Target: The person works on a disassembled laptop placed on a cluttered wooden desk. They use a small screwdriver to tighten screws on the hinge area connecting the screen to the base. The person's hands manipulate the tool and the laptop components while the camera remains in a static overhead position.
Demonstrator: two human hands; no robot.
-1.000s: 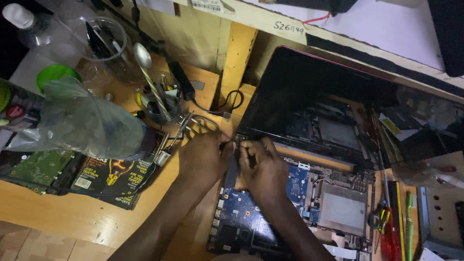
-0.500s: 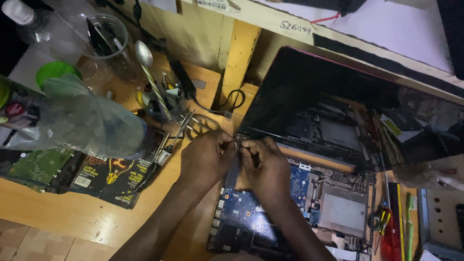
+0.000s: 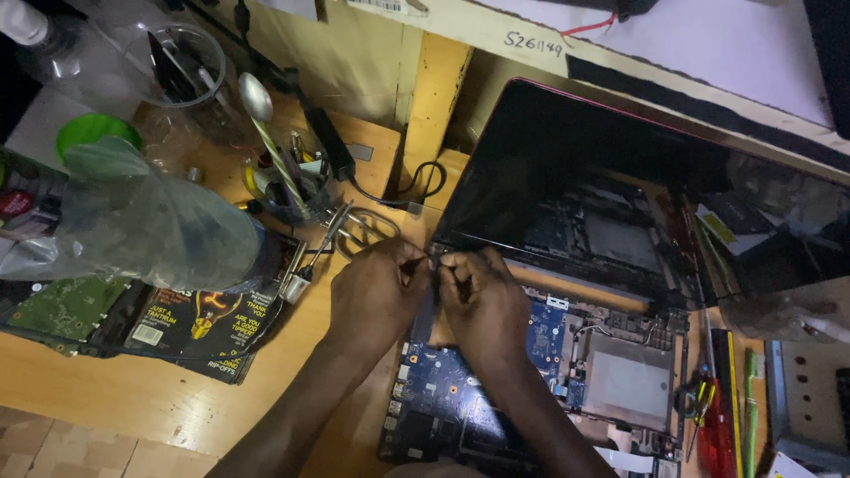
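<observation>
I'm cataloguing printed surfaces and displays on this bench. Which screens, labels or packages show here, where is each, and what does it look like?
Laptop screen: upper right, tilted open behind both hands, dark, unlit, glossy rectangle with thin red edge.
Booklet: left of the left hand, flat on the wooden bench, black cover with orange bulb drawing and a small white label.
White board: top right, handwritten marking along its edge.

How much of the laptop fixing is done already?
Done: the laptop is opened up, its blue circuit board bare, screen tilted back. In hand: the left hand and right hand pinch something small at the screen's lower left corner; what it is can't be seen. Left: the board is uncovered, and screwdrivers lie beside it.
</observation>
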